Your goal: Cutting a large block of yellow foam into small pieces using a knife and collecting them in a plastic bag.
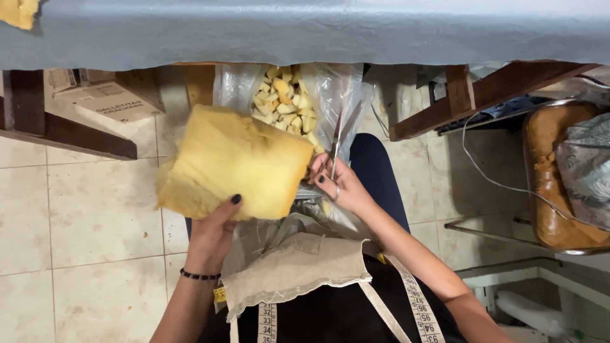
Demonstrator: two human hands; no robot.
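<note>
While the left hand (213, 228) is gripping a big yellow foam block (235, 164) from below, thumb on its face, the right hand (337, 184) is closing around scissors (337, 143) just beside the block's edge. Behind them a clear plastic bag (330, 95) (full of foam pieces (283, 101)) is hanging under the grey-covered table (305, 28), a measuring tape (416, 305) draping over the lap.

Dark-polished nails, beaded bracelet (199, 275), finger ring (337, 189), beige apron (295, 270), measuring tape (416, 303) round neck.
</note>
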